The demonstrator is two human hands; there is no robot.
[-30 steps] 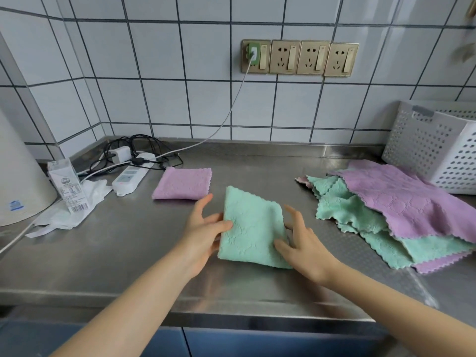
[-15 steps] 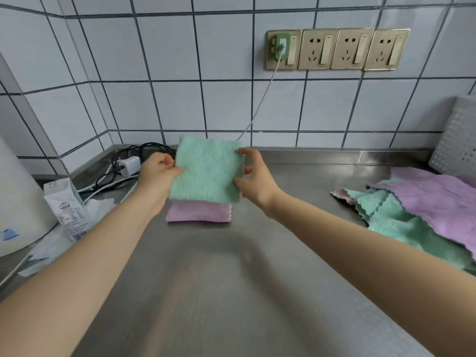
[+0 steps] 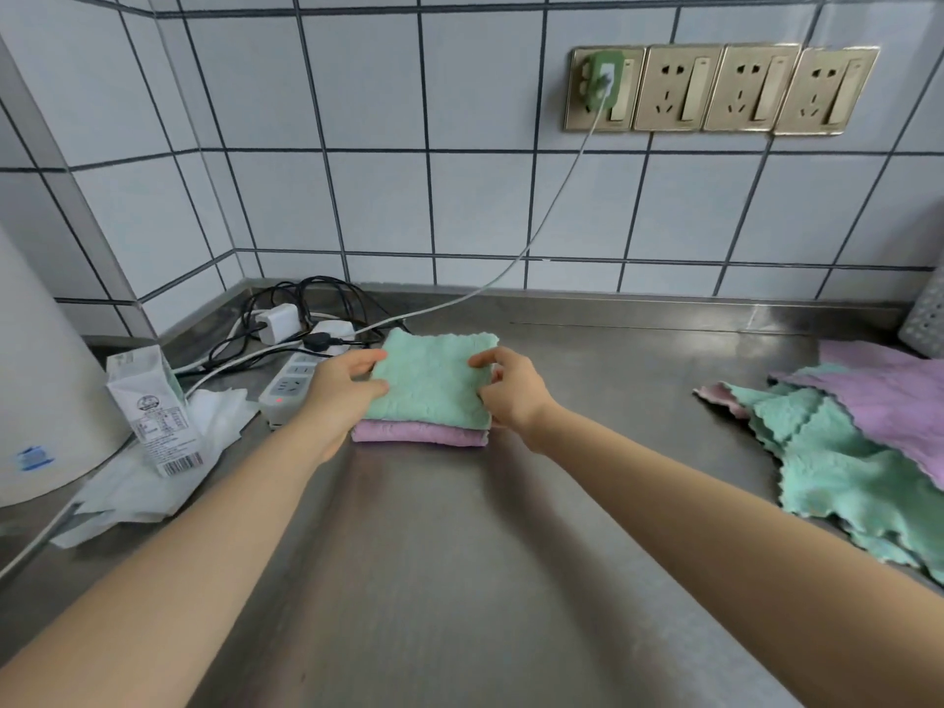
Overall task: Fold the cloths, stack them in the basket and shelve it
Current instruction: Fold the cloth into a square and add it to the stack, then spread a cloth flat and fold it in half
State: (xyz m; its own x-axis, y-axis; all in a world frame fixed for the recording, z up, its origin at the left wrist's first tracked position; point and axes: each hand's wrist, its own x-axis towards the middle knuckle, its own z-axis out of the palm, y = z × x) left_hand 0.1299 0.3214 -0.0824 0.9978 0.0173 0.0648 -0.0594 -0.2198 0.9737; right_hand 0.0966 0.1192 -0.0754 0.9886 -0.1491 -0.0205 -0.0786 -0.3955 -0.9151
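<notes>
- Cloths first: we are setting a folded green cloth (image 3: 431, 383) squarely on top of a folded purple cloth (image 3: 419, 432), near the back of the steel counter (image 3: 459, 580).
- We are pinching the green cloth's left edge with our left hand (image 3: 342, 388) and its right edge with our right hand (image 3: 503, 388) — thumb and fingers curled onto the fabric on both sides, which, we judge, is letting us line its edges up with the cloth beneath.
- We are leaving a pile of unfolded cloths (image 3: 848, 452) well apart on the right, so most of the folding looks not yet done.
- We are seeing only a sliver of the basket (image 3: 924, 319) at the right edge, behind that pile.
- We are working just beside a power strip (image 3: 291, 388) and tangled cables (image 3: 306, 309) on the left — the tight side; a carton (image 3: 153, 406) stands further left.
- We are keeping open counter in front of the stack for folding.
</notes>
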